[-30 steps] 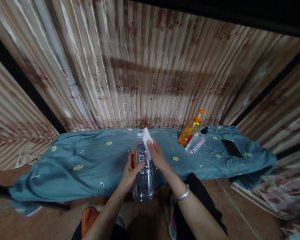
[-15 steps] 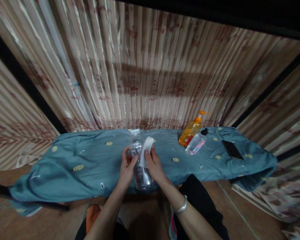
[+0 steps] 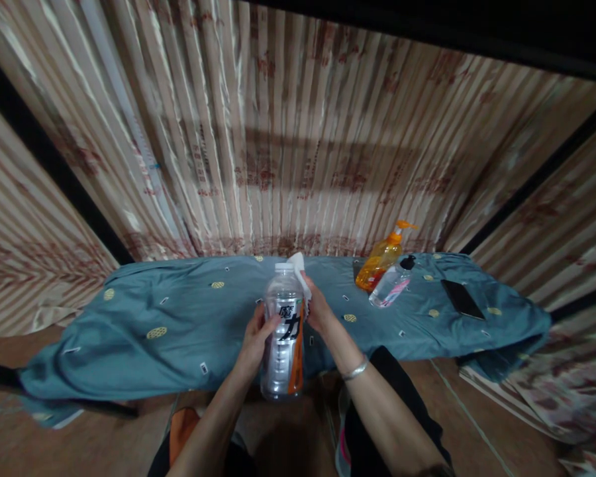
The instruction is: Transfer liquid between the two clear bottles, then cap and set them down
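A large clear plastic bottle (image 3: 282, 358) with a white cap and an orange, black-lettered label stands out in front of me, held nearly upright. My left hand (image 3: 256, 338) grips its left side, thumb across the front. At the upper right of the bottle, my right hand (image 3: 318, 308) is closed on a white tissue (image 3: 300, 270), which lies against the bottle's shoulder and side. The right fingertips are partly hidden behind the tissue and bottle.
A teal patterned cloth (image 3: 189, 318) covers the long bench. On its right lie an orange pump bottle (image 3: 379, 264), a clear pump bottle (image 3: 391, 285) with a black top and a dark phone (image 3: 461, 298). Striped curtains (image 3: 298, 165) hang behind, with black bars at both sides.
The bottle has turned so its lettered label faces me, and it stands slightly lower and more upright. My right hand has moved the tissue from the bottle's front to its right side.
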Demonstrator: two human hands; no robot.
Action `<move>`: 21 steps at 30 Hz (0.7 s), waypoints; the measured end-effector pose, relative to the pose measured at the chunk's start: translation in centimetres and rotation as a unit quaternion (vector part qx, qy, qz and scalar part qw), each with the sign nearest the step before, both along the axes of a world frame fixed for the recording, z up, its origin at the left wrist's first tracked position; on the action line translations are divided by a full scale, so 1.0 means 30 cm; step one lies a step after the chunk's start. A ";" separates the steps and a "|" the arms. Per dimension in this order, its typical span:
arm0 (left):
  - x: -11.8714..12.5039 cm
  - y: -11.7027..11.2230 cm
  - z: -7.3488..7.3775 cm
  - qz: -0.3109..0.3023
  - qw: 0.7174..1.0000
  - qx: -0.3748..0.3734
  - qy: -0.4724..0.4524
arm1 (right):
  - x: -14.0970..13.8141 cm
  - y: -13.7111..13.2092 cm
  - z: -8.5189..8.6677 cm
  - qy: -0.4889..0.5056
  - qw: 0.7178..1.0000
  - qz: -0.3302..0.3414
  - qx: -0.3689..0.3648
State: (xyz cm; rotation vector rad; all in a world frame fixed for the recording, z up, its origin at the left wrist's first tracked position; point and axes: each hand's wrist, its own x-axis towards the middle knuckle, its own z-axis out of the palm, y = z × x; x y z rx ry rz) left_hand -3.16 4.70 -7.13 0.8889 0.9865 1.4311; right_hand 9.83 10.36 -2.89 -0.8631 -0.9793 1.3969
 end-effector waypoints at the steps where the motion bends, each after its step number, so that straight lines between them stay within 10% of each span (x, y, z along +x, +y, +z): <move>1: -0.006 0.007 0.002 0.015 1.000 0.002 0.004 | -0.001 -0.014 -0.008 0.012 1.000 0.002 -0.017; 8: -0.021 0.011 0.023 0.020 0.999 0.021 0.027 | -0.014 -0.173 -0.045 -0.151 0.979 -0.118 0.075; 14: 0.019 -0.019 0.032 -0.013 0.999 0.031 0.028 | -0.009 -0.175 0.011 -0.306 0.926 -0.094 0.198; 21: 0.019 -0.045 0.057 -0.056 0.998 0.000 0.015 | 0.039 -0.020 -0.008 -0.083 0.992 0.091 -0.039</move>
